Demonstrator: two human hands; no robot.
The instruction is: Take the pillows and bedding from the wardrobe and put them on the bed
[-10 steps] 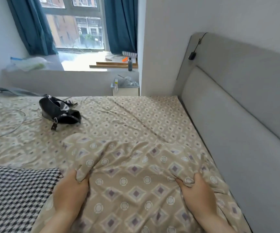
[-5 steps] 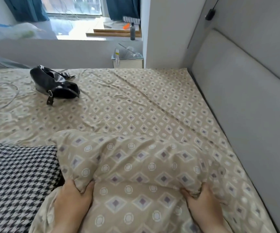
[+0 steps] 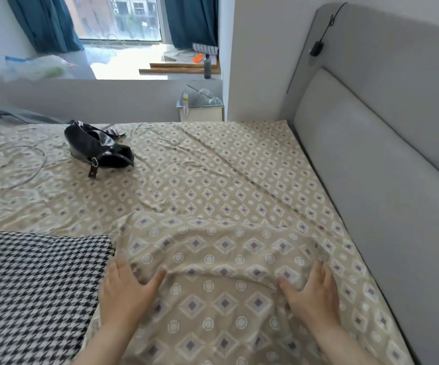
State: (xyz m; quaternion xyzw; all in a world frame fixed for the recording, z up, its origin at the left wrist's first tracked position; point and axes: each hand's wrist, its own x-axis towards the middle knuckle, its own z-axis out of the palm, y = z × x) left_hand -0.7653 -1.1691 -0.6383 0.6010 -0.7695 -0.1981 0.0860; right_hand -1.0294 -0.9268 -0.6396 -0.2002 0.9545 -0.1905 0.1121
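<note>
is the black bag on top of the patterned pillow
No, the black bag lies on the sheet, apart from the patterned pillow.

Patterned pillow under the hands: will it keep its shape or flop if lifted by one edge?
Probably floppy: the patterned pillow dents and creases under the left hand and right hand. Likely light for its bulk, being puffy.

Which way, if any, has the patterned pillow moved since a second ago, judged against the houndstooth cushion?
Yes: the patterned pillow has settled lower beside the houndstooth cushion; the left hand and right hand, grip released, lie flat on it.
</note>
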